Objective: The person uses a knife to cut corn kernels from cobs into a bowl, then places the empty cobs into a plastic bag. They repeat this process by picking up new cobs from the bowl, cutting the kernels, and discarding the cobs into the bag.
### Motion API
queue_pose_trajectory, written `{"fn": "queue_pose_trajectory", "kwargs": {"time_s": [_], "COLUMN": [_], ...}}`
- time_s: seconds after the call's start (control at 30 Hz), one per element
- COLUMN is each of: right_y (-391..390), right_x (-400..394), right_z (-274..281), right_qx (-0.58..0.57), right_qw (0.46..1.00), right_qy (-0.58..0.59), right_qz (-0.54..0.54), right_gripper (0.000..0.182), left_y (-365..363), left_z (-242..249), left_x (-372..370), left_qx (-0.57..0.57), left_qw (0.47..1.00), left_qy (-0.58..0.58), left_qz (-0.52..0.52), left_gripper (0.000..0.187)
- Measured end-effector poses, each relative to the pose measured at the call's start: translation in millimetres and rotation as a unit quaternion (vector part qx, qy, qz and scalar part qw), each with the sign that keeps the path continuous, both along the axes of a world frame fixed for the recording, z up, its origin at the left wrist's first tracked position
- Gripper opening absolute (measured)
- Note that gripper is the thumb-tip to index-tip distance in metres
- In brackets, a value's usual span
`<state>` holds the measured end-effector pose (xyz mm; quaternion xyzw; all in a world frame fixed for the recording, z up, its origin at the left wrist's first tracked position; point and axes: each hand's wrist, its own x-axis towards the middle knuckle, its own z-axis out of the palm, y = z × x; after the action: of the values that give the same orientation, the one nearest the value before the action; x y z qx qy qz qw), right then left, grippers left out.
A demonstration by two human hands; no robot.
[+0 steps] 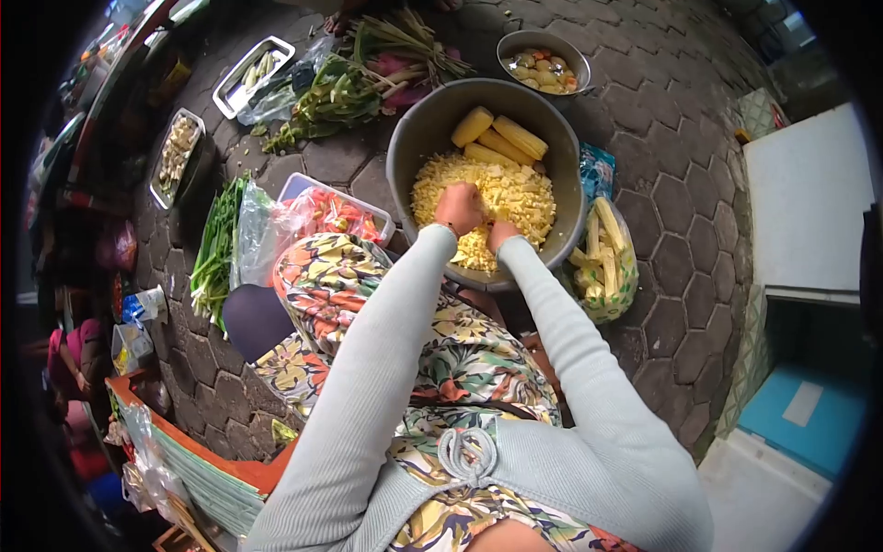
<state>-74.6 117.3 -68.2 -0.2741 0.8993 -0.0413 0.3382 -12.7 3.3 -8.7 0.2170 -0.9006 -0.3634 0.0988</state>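
A large grey tub (399, 170) stands right in front of me, holding a heap of cut yellow corn kernels (437, 189). Several whole peeled corn cobs (521, 138) lie at its far side. My left hand (460, 208) is closed in a fist over the kernels. Close beside it, my right hand (501, 235) is low in the tub with its fingers curled, mostly hidden by the wrist and sleeve. A pale yellow piece shows between the two hands; what each one grips I cannot tell.
Right of the tub sits a bag of stripped cobs (607, 267); behind it, a metal bowl of vegetables in water (544, 72). To the left are a tray of red chillies (336, 213), spring onions (217, 248), leafy greens (336, 103) and a metal tray (223, 99). A white cabinet (809, 193) stands right.
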Motion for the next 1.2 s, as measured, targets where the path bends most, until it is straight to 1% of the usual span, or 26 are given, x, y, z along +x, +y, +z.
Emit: {"fn": "queue_pose_trajectory", "kwargs": {"time_s": [0.03,0.07,0.13,0.17,0.2,0.27,0.3,0.33,0.4,0.43,0.5,0.53,0.6,0.63,0.67,0.7,0.73,0.77,0.8,0.83,0.87,0.93,0.97,1.07,1.1,1.2], "right_y": [-3.2,-3.9,7.4,16.4,15.7,10.4,5.1,-0.9,-2.7,1.7,12.1,19.7,35.3,41.9,49.0,53.3,60.1,68.8,75.4,71.5,66.7,59.0,54.3,34.7,28.5,21.1], "right_x": [0.5,3.4,4.3,7.0,9.2,11.3,1.7,0.2,1.8,3.3,-4.4,-10.4,-10.0,-2.4,5.5,8.7,11.4,14.4,18.0,29.8,36.0,44.2,44.5,48.5,48.5,49.1], "right_z": [16.5,14.7,-11.5,-40.7,-29.4,5.9,-18.1,-5.4,-5.8,-21.4,-43.2,-35.8,-20.0,0.6,35.2,55.3,57.1,57.6,58.6,81.8,81.6,78.1,68.0,81.5,85.4,78.5], "right_qx": [0.023,0.016,-0.014,-0.040,-0.038,0.011,0.026,0.075,0.030,0.028,-0.014,-0.015,-0.013,-0.012,-0.026,-0.041,-0.042,-0.094,-0.143,-0.161,-0.161,-0.243,-0.258,-0.203,-0.180,-0.175], "right_qw": [0.999,1.000,1.000,0.999,0.999,0.999,0.999,0.997,0.999,0.999,0.989,0.988,0.966,0.965,0.993,0.988,0.988,0.989,0.985,0.980,0.980,0.958,0.953,0.971,0.976,0.977], "right_qy": [-0.017,-0.017,-0.022,0.009,0.009,-0.015,-0.022,-0.027,-0.028,-0.027,0.067,0.076,0.032,0.032,-0.054,-0.134,-0.131,-0.094,-0.060,-0.018,-0.016,0.105,0.121,0.090,0.083,0.089], "right_qz": [-0.020,-0.021,-0.016,0.004,0.005,-0.042,-0.008,0.017,-0.025,-0.022,0.130,0.131,0.255,0.259,0.100,-0.064,-0.064,-0.068,-0.072,-0.115,-0.116,-0.110,-0.100,-0.093,-0.087,-0.087], "right_gripper": [0.026,0.026,0.027,0.028,0.028,0.027,0.027,0.027,0.027,0.027,0.030,0.030,0.034,0.034,0.034,0.034,0.034,0.034,0.036,0.032,0.032,0.029,0.027,0.027,0.027,0.027], "left_y": [-2.1,-2.2,0.9,-0.3,-0.7,-0.2,5.0,7.2,2.2,3.4,0.3,-3.1,-9.1,-8.1,-9.9,-13.7,-15.3,-16.1,-14.1,-10.8,-9.3,-7.6,-7.2,-8.0,-7.2,-7.8], "left_z": [1.5,3.2,5.3,8.7,9.7,9.8,12.7,18.0,21.5,15.6,5.0,4.3,1.7,14.6,10.6,4.6,4.4,3.5,0.2,-4.1,-6.9,-0.9,3.0,3.2,1.0,-5.5], "left_x": [1.2,3.6,5.5,6.5,7.5,4.9,6.3,8.3,13.8,15.5,12.2,9.4,10.2,10.6,11.4,8.5,6.1,3.5,3.7,5.1,3.5,4.2,3.1,4.7,5.3,3.5], "left_qx": [-0.008,-0.019,-0.036,-0.024,-0.022,-0.031,-0.028,-0.034,-0.050,-0.052,-0.050,-0.051,0.045,0.066,0.067,0.031,-0.006,-0.010,-0.009,-0.019,-0.031,-0.022,-0.015,0.008,-0.005,0.005], "left_qw": [1.000,1.000,0.999,0.999,0.999,0.999,0.999,0.998,0.997,0.996,0.994,0.994,0.981,0.977,0.977,0.991,0.998,1.000,1.000,0.999,0.998,0.999,0.999,1.000,1.000,0.999], "left_qy": [-0.001,-0.007,-0.011,-0.020,-0.020,-0.036,-0.039,-0.049,-0.058,-0.055,-0.025,-0.016,-0.096,-0.119,-0.118,-0.085,-0.053,-0.012,-0.013,0.010,0.036,0.041,0.044,0.004,0.014,0.031], "left_qz": [-0.004,0.005,0.031,0.033,0.033,0.022,0.020,0.017,0.023,0.055,0.095,0.097,0.160,0.161,0.164,0.098,0.029,-0.025,-0.027,-0.031,-0.034,-0.014,0.006,0.007,0.015,0.028], "left_gripper": [0.030,0.029,0.029,0.028,0.028,0.028,0.028,0.029,0.031,0.033,0.037,0.037,0.036,0.034,0.034,0.033,0.032,0.027,0.027,0.025,0.023,0.027,0.030,0.031,0.028,0.026]}}
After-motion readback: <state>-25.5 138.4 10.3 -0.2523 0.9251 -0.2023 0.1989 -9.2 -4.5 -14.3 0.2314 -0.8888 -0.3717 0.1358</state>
